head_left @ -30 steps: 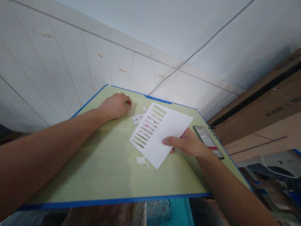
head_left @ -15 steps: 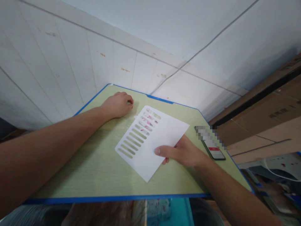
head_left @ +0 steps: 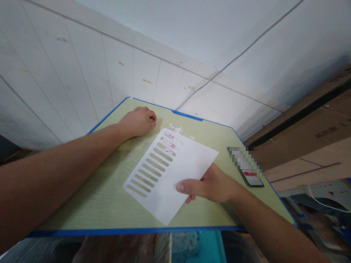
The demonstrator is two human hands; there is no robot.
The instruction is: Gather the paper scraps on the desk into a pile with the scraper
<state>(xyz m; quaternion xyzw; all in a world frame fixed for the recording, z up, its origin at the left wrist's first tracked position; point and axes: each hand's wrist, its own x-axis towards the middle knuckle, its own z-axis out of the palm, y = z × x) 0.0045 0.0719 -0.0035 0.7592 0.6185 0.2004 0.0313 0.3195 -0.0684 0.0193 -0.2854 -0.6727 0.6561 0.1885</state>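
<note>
A white sheet with a row of long rounded slots along its left side (head_left: 189, 157) is held at its lower right edge by my right hand (head_left: 211, 186). The thumb lies on top and the fingers are under it. Small white and pink scraps (head_left: 175, 128) lie on the table past its far edge, and more show through the upper slots. My left hand (head_left: 140, 121) rests on the table at the far left, its fingers curled inward. Whatever may be inside them is hidden.
A phone (head_left: 253, 180) lies near the right edge of the pale green, blue-rimmed table (head_left: 109, 197). Behind the table stands a white wall with a grey cable (head_left: 230, 63). Cardboard boxes (head_left: 309, 128) are at the right. A turquoise container (head_left: 211, 248) sits below the front edge.
My right hand has drawn the slotted sheet a little toward me and left, uncovering more scraps beyond its far edge. My left hand has stayed in place.
</note>
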